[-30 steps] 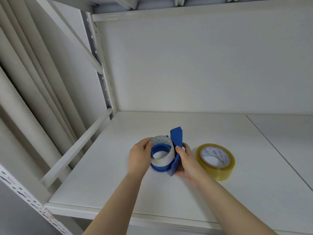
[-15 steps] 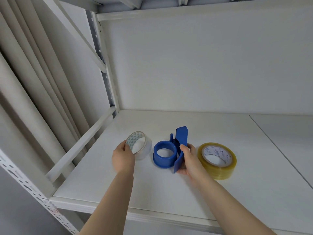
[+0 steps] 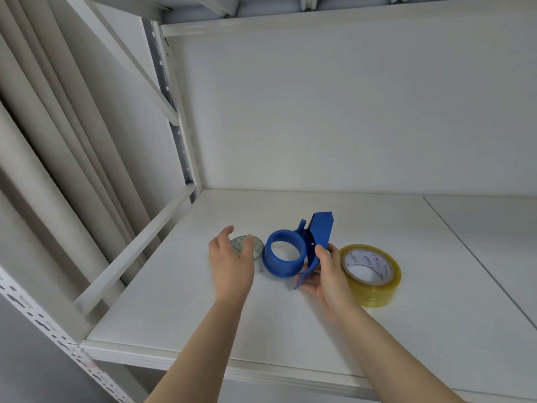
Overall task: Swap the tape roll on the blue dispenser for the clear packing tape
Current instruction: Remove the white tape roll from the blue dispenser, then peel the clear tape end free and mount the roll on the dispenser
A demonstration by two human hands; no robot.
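The blue dispenser (image 3: 287, 258) lies on the white shelf (image 3: 377, 315) with its round hub bare. My right hand (image 3: 327, 271) grips its flat handle from the right. A small whitish tape roll (image 3: 257, 247) lies flat on the shelf just left of the hub, partly hidden behind my left hand (image 3: 232, 263). That hand hovers in front of the roll, blurred, fingers apart and holding nothing. A larger yellowish clear packing tape roll (image 3: 372, 274) lies flat right of my right hand.
A white back wall (image 3: 348, 112) closes the shelf bay. A slanted side rail (image 3: 136, 242) and a perforated upright (image 3: 177, 135) bound the left side. A seam (image 3: 476, 263) runs across the shelf at the right. The front edge (image 3: 232, 365) is near my forearms.
My left hand pulled the small roll off the hub, carried it left, set it down on the shelf and let go. My right hand kept its hold on the dispenser.
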